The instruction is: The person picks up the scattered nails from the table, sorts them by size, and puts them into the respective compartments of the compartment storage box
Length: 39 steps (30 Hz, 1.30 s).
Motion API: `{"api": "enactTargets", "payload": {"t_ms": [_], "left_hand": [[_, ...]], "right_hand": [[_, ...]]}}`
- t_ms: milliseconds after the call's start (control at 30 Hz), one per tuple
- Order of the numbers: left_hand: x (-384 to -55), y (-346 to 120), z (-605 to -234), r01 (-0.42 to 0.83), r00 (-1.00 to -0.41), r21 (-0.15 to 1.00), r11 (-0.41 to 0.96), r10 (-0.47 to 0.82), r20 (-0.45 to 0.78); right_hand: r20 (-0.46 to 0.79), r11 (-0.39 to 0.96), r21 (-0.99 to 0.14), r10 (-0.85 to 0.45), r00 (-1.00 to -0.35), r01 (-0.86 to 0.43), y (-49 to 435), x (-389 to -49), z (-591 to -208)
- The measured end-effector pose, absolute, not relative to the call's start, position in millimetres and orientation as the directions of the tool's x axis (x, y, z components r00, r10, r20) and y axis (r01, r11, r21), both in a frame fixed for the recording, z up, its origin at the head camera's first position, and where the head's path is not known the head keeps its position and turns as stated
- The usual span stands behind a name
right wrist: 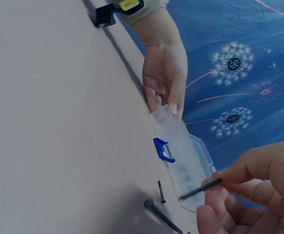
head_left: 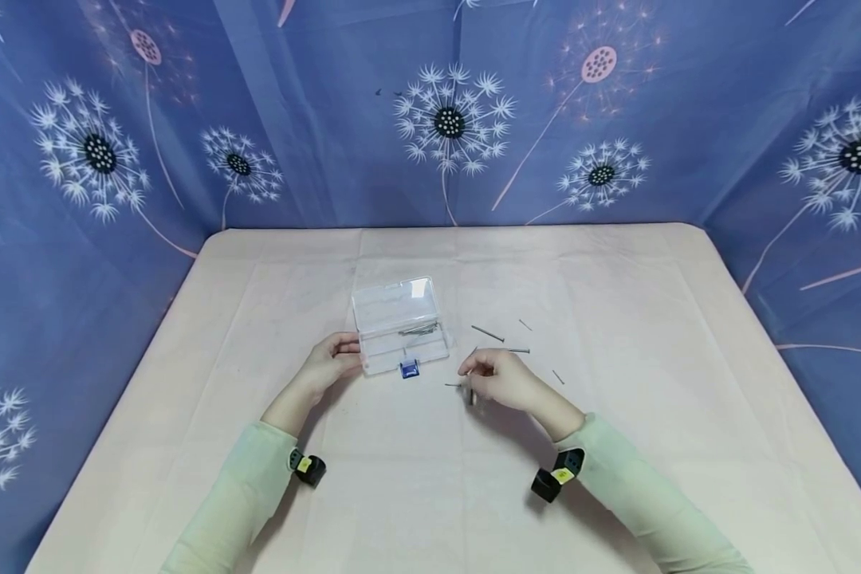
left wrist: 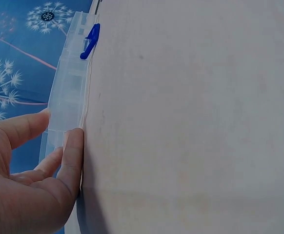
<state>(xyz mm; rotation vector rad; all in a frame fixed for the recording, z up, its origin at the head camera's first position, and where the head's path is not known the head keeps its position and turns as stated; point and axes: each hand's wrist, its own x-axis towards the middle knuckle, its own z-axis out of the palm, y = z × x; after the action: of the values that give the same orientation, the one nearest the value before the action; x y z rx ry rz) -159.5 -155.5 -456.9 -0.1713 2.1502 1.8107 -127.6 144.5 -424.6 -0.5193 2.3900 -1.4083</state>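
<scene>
A clear plastic box stands on the table with its lid raised at the back and a blue latch at the front. Several nails lie in its rear compartment. My left hand holds the box's left end, thumb at the upper rim and fingers against the end wall in the left wrist view. With thumb and finger, my right hand pinches a dark nail just right of the box. Below that hand lie a small nail and a thicker nail.
To the right of the box, loose nails lie scattered: a long nail, another partly behind the right hand, and two short thin ones. A pale cloth covers the table. Blue dandelion-print fabric hangs around the back and sides.
</scene>
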Motion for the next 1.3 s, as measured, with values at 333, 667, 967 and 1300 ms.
{"api": "enactTargets", "payload": {"t_ms": [333,667,967,1300], "left_hand": [[-159.3,-155.3,-455.9,-0.309,-0.937,0.930,0.197,0.103,-0.333],[-159.9,-155.1,-456.6,-0.316,-0.935,0.925,0.210,0.098,-0.341],[-159.5,-155.0,-455.7,-0.323,-0.934,0.927,0.189,0.096,-0.345],[-159.2,-155.5,-455.8,-0.311,-0.936,0.929,0.199,0.107,-0.336]], "right_hand": [[-0.215,0.329,-0.939,-0.345,-0.913,0.097,141.2,-136.9,-424.4],[-0.217,0.059,-0.976,-0.132,-0.967,0.211,133.4,-149.3,-425.3],[-0.245,-0.081,-0.966,-0.028,-0.969,0.246,116.2,-156.3,-422.6],[-0.330,-0.167,-0.932,0.034,-0.943,0.320,106.5,-172.9,-430.6]]}}
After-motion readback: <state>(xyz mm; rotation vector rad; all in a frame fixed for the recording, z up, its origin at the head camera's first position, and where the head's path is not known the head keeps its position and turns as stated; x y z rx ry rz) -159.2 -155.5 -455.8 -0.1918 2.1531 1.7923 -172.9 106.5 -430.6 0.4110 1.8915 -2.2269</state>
